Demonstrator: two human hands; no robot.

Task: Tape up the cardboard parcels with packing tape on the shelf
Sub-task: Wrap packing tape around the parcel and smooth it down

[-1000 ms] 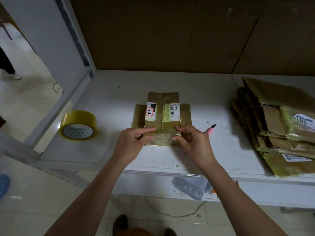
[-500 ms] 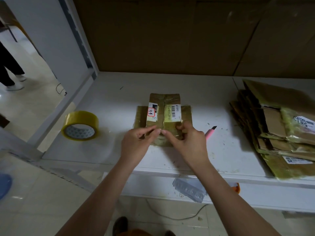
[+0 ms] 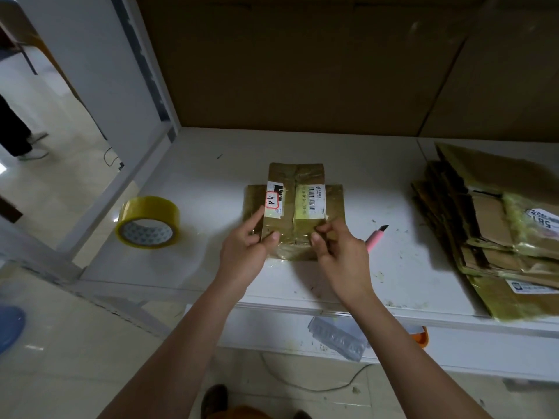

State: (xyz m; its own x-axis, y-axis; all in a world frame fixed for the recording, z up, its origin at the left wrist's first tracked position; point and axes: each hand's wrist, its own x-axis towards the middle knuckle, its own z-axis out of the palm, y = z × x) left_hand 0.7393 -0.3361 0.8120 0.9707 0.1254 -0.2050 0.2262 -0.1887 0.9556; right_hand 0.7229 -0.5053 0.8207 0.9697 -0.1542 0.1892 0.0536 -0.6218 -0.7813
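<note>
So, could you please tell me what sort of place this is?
Probably a parcel packing or mailroom area: a stack of taped brown cardboard parcels with shipping labels, a yellow packing tape roll and a white metal shelf.

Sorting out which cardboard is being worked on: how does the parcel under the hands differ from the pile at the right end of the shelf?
The parcel is a single piece lying mid-shelf; the pile is many flattened pieces stacked and fanned out at the right. The left hand and right hand grip the parcel's near end; nothing touches the pile. The parcel is far smaller than the pile. Both are brown cardboard with glossy tape and white labels.
</note>
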